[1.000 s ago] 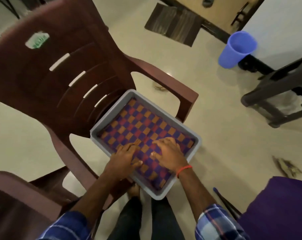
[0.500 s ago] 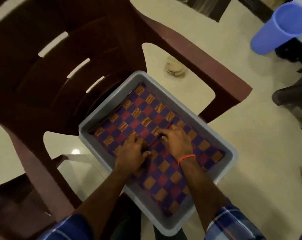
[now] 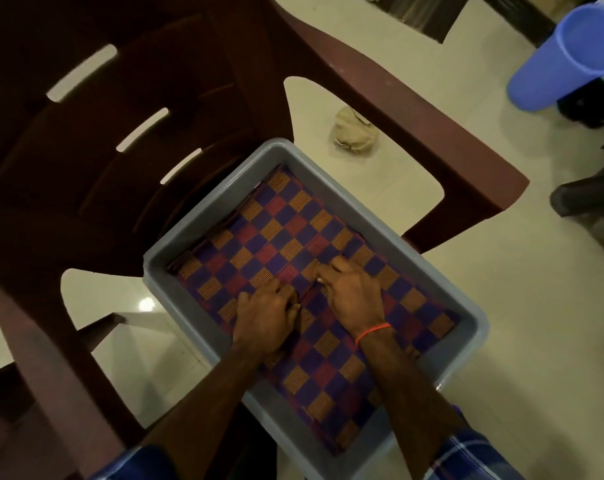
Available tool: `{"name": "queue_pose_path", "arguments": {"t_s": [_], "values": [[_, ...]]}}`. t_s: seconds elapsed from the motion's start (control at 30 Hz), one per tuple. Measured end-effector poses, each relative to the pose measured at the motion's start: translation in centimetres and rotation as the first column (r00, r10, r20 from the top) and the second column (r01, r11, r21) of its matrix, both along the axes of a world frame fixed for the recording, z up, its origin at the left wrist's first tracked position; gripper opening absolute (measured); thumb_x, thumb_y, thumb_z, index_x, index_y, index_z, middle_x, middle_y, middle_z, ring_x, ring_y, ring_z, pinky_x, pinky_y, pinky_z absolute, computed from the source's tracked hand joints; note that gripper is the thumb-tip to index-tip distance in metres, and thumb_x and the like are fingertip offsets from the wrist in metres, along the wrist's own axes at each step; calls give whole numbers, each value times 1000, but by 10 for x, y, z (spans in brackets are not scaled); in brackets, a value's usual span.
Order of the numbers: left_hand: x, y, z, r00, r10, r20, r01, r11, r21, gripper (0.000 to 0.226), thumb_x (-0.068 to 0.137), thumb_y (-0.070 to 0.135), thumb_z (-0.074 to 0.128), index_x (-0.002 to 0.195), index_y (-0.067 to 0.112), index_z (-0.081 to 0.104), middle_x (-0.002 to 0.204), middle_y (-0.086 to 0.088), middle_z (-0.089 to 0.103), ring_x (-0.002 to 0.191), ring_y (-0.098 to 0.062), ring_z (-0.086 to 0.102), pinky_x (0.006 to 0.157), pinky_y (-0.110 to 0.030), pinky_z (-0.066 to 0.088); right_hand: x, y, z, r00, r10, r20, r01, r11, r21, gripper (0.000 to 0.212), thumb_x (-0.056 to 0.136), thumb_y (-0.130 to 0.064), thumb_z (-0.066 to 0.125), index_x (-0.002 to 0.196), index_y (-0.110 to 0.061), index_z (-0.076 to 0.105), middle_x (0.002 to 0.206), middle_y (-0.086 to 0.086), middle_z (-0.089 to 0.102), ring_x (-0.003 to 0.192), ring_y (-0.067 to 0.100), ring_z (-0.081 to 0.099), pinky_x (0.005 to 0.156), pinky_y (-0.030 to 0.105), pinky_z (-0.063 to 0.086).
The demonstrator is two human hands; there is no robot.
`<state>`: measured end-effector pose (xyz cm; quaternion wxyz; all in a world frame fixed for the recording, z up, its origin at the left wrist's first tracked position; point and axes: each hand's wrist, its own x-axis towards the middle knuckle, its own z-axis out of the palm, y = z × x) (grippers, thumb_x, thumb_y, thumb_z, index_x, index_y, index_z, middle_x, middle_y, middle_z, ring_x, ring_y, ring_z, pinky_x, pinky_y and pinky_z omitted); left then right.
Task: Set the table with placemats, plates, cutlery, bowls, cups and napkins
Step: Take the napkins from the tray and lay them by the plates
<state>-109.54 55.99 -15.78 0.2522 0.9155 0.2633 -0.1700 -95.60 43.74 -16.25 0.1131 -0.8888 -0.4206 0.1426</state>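
Step in hand, as judged: collecting the placemats, the first item of the table setting. Nothing has yet been lifted out. No table, plates, cutlery, bowls or napkins are seen in this view.

Container: a grey rectangular plastic tub (image 3: pixel 221 202) is set on the seat of a dark maroon moulded plastic armchair (image 3: pixel 397 112). Its floor is covered wall to wall by woven placemats (image 3: pixel 286 230) checked in purple, red and orange. Layered edges are seen at the far left corner, so more than one mat is judged to lie there. How many cannot be told. Nothing else is seen in the tub.

Hands: both are down inside the tub, near its middle, close together. The left hand (image 3: pixel 264 320) is curled, its fingers (image 3: pixel 290 299) bent onto a dark seam in the mats. The right hand (image 3: pixel 354 294), with a red thread band (image 3: pixel 373 332) at the wrist, is bent likewise, fingertips (image 3: pixel 323 271) dug in at the same seam. A mat edge appears to be pinched by each. How firmly cannot be told.

Next move, as judged: the top mat must be peeled free of those beneath, raised clear of the tub walls and carried to the table.

Surroundings: a crumpled beige cloth (image 3: pixel 354 133) lies on the pale tiled floor (image 3: pixel 501 341) beyond the tub. A tall blue plastic vessel (image 3: pixel 567 60) stands at the upper right. Cup or bin cannot be told.
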Motion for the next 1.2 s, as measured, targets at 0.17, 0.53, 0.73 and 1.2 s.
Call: {"name": "queue_pose_path", "arguments": {"t_s": [0.17,0.53,0.73,1.2], "values": [[-4,4,27,998,-40,41,42,997,-58,28,91,45,36,93,26,55,99,9,49,93,-13,48,85,-41,41,-7,-5,29,1000,-3,16,2,998,59,15,99,-21,62,105,-35,64,84,-7,52,56,13,48,39,27,37],[5,7,208,813,516,271,-139,624,-769,17,79,26,53,68,23,40,65,6,48,64,-8,46,61,-32,38,-21,-22,191,890,-224,-396,393,819,419,41,102,-25,58,140,-33,45,134,-16,59,109,2,62,86,19,52],[13,19,320,650,747,139,-18,198,-980,26,63,23,63,64,23,37,65,-1,32,59,-16,34,57,-35,34,-31,-52,269,372,-451,-811,896,403,187,77,78,-70,69,141,-37,40,143,-3,54,130,17,54,107,43,48],[-16,-14,458,754,550,360,22,526,-850,13,93,1,66,103,5,72,95,-14,78,89,-32,75,72,-36,63,-100,-137,453,363,-286,-887,931,75,357,35,79,-7,80,111,-16,69,104,10,75,86,21,74,68,33,61]]}}
